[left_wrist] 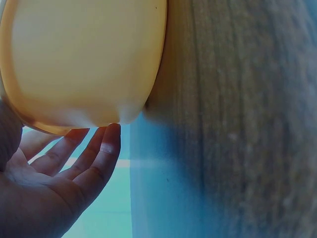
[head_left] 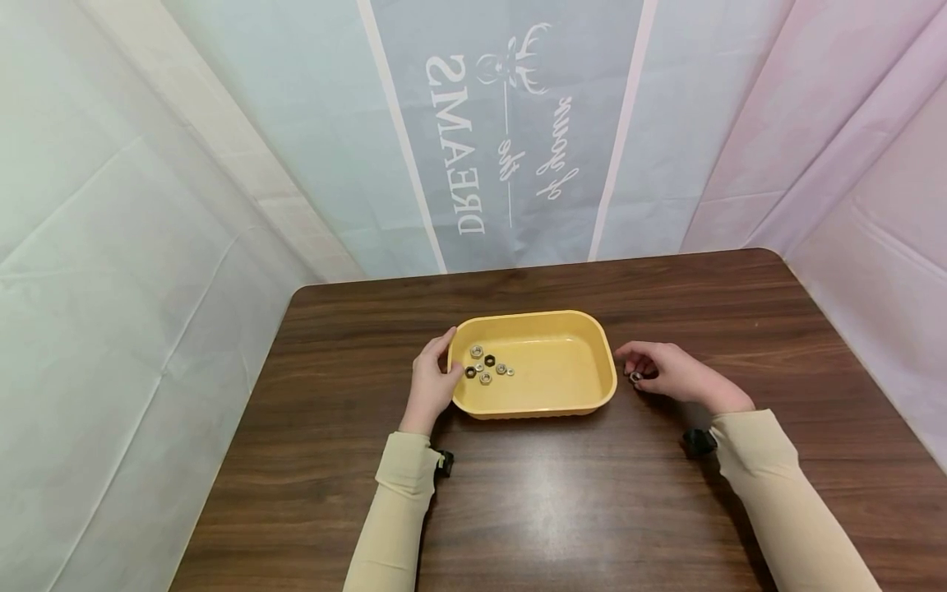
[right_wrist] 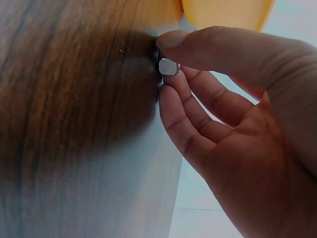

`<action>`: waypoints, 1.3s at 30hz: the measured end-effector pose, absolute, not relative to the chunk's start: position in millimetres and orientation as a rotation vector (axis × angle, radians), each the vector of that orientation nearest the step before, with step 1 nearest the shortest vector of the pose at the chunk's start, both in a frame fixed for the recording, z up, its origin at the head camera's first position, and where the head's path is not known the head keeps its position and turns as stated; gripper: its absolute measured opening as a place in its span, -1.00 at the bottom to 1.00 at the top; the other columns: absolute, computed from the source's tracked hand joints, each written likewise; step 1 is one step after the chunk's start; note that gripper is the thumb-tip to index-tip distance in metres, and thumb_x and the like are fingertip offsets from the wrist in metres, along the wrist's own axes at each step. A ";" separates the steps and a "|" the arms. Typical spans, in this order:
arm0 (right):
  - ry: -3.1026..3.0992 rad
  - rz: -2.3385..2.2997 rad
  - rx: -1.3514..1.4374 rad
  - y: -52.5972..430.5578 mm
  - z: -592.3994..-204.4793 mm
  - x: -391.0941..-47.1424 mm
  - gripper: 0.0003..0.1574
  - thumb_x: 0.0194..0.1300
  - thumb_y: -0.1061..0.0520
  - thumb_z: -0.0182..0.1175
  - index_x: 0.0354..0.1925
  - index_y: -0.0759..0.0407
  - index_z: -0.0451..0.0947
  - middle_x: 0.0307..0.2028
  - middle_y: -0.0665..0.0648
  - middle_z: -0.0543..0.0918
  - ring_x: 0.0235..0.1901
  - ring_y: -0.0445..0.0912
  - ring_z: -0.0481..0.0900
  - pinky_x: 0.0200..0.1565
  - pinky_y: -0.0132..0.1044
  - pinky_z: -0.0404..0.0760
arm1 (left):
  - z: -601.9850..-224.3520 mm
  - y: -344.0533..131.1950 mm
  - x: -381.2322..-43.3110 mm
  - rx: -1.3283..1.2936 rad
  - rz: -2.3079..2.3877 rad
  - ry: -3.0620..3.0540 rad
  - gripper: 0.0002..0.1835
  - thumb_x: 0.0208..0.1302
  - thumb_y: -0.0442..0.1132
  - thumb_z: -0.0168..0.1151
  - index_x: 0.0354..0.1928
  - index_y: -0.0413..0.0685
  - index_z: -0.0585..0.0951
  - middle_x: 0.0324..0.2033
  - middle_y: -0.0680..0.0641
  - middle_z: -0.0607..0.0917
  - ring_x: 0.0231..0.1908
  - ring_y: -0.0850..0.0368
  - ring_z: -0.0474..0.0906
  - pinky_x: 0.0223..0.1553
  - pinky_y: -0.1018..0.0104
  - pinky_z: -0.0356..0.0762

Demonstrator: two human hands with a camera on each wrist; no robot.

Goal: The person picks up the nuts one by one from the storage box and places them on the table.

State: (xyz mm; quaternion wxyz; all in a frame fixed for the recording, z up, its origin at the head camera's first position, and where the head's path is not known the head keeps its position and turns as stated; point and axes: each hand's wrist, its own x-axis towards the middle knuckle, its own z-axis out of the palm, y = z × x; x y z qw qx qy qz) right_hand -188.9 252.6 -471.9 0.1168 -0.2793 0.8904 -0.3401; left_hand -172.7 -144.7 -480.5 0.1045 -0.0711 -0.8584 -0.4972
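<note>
A yellow plastic tray (head_left: 547,409) sits on the wooden table with several hex nuts (head_left: 485,379) gathered at its left end, some silver, some dark. My left hand (head_left: 431,380) grips the tray's left side, thumb over the rim and fingers along the outer wall. To the right of the tray, my right hand (head_left: 669,372) is low at the tabletop. Between its thumb and fingers it pinches a small silver nut (right_wrist: 168,67), which is partly hidden. Something dark shows beside that nut, too covered to make out.
The dark wood-grain table (head_left: 562,501) reaches back to a printed cloth (head_left: 510,148) hanging behind it. Pale cloth walls (head_left: 133,271) stand on both sides. A small black device is strapped at each wrist.
</note>
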 end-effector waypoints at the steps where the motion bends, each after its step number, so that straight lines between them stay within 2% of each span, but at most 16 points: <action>1: 2.606 -0.996 -0.819 252.6 -472.1 -188.9 -0.49 0.05 0.48 0.25 0.03 0.38 0.48 -0.32 0.09 0.58 -0.28 -0.04 0.56 -0.22 -0.19 0.60 | -480.3 -144.7 -172.3 -0.210 -1.466 -2.532 -0.37 0.09 -0.56 0.13 0.29 -0.22 0.43 0.04 -0.15 0.57 -0.06 0.02 0.51 -0.12 0.21 0.53; 9: 2.623 -0.991 -0.819 252.0 -473.2 -188.9 -0.48 0.05 0.48 0.26 0.04 0.34 0.49 -0.32 0.07 0.58 -0.28 -0.08 0.56 -0.23 -0.19 0.60 | -481.0 -145.0 -172.1 -0.211 -1.476 -2.529 -0.37 0.10 -0.56 0.13 0.30 -0.22 0.42 0.04 -0.16 0.57 -0.07 -0.01 0.51 -0.19 0.25 0.54; 27: 2.635 -1.005 -0.794 251.2 -473.9 -186.9 -0.47 0.07 0.48 0.27 0.05 0.31 0.49 -0.31 0.07 0.58 -0.29 -0.07 0.55 -0.21 -0.16 0.59 | -481.2 -144.9 -172.0 -0.204 -1.525 -2.529 -0.37 0.12 -0.57 0.10 0.31 -0.23 0.40 0.06 -0.19 0.55 -0.05 -0.02 0.52 -0.19 0.21 0.57; 39: 2.649 -1.013 -0.805 252.4 -473.5 -186.5 -0.47 0.06 0.48 0.27 0.06 0.33 0.49 -0.30 0.09 0.59 -0.27 -0.05 0.56 -0.21 -0.16 0.60 | -482.2 -144.6 -174.1 -0.205 -1.486 -2.533 -0.38 0.11 -0.56 0.11 0.30 -0.22 0.43 0.04 -0.17 0.57 -0.07 0.02 0.52 -0.22 0.29 0.56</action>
